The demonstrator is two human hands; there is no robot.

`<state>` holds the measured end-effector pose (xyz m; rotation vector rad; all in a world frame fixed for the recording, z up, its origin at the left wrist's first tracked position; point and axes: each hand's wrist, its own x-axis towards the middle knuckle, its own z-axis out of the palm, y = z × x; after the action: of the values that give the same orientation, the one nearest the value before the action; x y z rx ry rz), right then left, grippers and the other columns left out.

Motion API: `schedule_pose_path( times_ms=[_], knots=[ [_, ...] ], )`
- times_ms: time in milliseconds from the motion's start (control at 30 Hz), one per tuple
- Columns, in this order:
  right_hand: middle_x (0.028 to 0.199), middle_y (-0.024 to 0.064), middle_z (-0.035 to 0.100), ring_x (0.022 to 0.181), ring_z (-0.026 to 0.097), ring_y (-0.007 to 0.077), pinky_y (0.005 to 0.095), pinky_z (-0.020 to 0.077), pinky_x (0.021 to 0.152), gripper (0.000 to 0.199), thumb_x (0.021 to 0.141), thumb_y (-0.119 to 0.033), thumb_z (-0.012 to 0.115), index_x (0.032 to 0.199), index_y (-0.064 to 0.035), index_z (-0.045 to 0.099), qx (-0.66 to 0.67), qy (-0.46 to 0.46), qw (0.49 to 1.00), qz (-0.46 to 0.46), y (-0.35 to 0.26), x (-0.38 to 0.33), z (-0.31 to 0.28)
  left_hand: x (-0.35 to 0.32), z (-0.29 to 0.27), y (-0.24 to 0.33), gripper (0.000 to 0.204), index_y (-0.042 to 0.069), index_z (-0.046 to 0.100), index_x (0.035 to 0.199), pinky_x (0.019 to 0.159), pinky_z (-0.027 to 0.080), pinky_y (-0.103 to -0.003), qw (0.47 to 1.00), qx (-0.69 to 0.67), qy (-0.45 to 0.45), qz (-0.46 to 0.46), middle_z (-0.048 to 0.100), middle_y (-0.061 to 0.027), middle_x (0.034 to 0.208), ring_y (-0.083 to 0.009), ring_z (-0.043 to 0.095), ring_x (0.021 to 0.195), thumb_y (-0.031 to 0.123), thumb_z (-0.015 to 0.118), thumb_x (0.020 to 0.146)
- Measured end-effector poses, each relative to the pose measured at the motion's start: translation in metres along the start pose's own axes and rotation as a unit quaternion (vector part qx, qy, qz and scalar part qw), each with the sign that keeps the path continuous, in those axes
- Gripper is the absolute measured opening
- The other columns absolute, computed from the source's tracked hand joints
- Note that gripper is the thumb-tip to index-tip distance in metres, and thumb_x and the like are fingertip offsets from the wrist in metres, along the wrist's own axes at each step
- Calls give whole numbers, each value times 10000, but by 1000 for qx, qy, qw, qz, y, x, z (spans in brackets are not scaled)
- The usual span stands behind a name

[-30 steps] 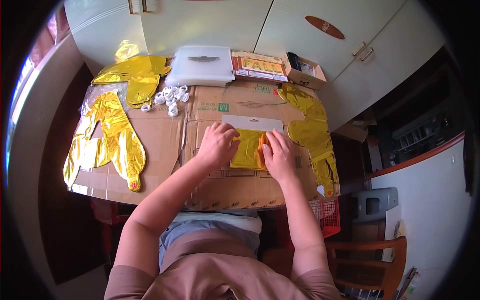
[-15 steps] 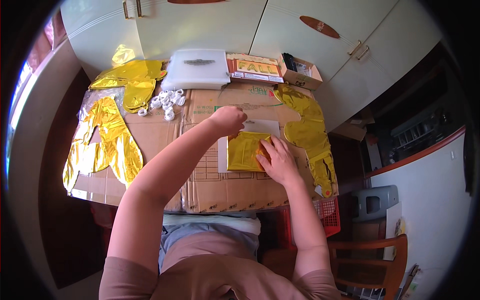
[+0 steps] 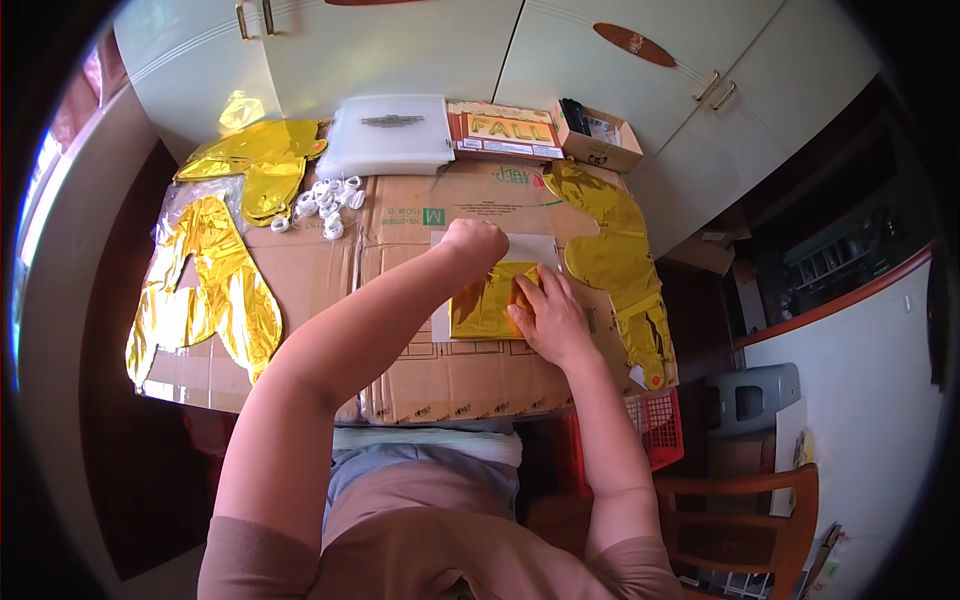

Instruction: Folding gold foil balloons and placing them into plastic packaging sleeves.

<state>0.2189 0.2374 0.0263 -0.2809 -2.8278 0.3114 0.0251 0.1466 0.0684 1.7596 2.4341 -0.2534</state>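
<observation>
A folded gold foil balloon (image 3: 482, 318) lies as a flat rectangle at the middle of the cardboard-covered table. Under it a pale sheet or bag (image 3: 541, 247) sticks out at the far and left edges. My left hand (image 3: 477, 247) is a closed fist above the packet's far edge; whatever it may hold is hidden. My right hand (image 3: 553, 318) rests on the packet's right side, fingers stretched out and thumb apart. Unfolded gold foil balloons lie on both sides: a letter-shaped one (image 3: 222, 285) at the left, a curvy one (image 3: 612, 262) at the right.
Several white ribbon coils (image 3: 330, 203) lie left of centre. Another gold balloon (image 3: 270, 160), a stack of clear plastic bags (image 3: 388, 135), a printed box (image 3: 505, 130) and a small open carton (image 3: 600, 140) line the back. Behind stand pale cabinets (image 3: 400, 50); a wooden chair (image 3: 800, 540) is near right.
My left fist has shifted slightly to the right over the packet's far edge. My right hand stays on the packet's right side, nearly unmoved.
</observation>
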Motion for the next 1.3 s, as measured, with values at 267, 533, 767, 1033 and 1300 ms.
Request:
schedule_pose_path(
  times_ms=[267, 533, 767, 1033, 1300],
  knots=[
    [1401, 291, 474, 1332, 434, 457, 511, 387, 1112, 519, 959, -372, 609, 1368, -57, 560, 2, 16, 1000, -8, 1, 1, 5, -2, 34, 8, 263, 43, 642, 1054, 744, 583, -390, 985, 19, 165, -50, 682, -107, 998, -279, 724, 888, 178, 701, 836],
    [1413, 293, 465, 1343, 422, 465, 512, 381, 1116, 523, 947, -360, 619, 1373, -65, 553, 1, 16, 1000, 3, 0, 1, 5, -4, 43, 4, 175, 67, 685, 900, 696, 563, -359, 982, 80, 171, 20, 691, -100, 894, -254, 728, 837, 222, 708, 822],
    [1556, 272, 331, 1437, 331, 441, 518, 290, 1179, 695, 917, -546, 614, 1456, -123, 499, -45, 6, 999, -25, -12, -9, -22, -10, 40, 3, 167, 78, 708, 860, 708, 551, -350, 982, 77, 169, 32, 702, -86, 909, -235, 724, 839, 242, 703, 827],
    [1508, 244, 427, 1413, 364, 441, 522, 314, 1160, 700, 877, -544, 664, 1443, -154, 528, -18, -22, 998, -63, -12, -14, -3, -10, 35, 4, 139, 85, 708, 847, 736, 533, -366, 982, 90, 162, 40, 699, -84, 911, -238, 718, 866, 221, 686, 834],
    [1516, 238, 425, 1413, 367, 454, 511, 334, 1163, 685, 898, -550, 641, 1442, -151, 524, -27, -40, 997, -59, -5, 0, -4, -13, 39, 4, 123, 64, 691, 833, 706, 509, -362, 972, 117, 198, 50, 685, -83, 877, -233, 705, 830, 186, 685, 816]
  ],
)
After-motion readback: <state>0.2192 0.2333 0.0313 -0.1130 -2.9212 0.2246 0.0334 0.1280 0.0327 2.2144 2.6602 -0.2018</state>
